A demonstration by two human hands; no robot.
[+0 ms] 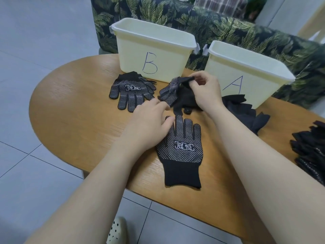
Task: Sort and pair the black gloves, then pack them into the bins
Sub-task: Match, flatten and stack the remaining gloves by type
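A black dotted glove (182,152) lies flat, palm up, near the table's front edge. My left hand (149,122) rests on its fingers, with the fingertips at a crumpled black glove (175,93) in the table's middle. My right hand (205,92) pinches the cuff of that crumpled glove and lifts it. A pair of dotted gloves (131,93) lies in front of the pale yellow bin marked B (154,50). The bin marked A (246,76) stands to the right. Whether my left hand holds anything is hidden.
Plain black gloves (246,111) lie heaped in front of bin A, and another pile of black gloves (311,148) sits at the table's right edge. The oval wooden table (79,111) stands before a leaf-patterned sofa (228,22). Tiled floor lies to the left.
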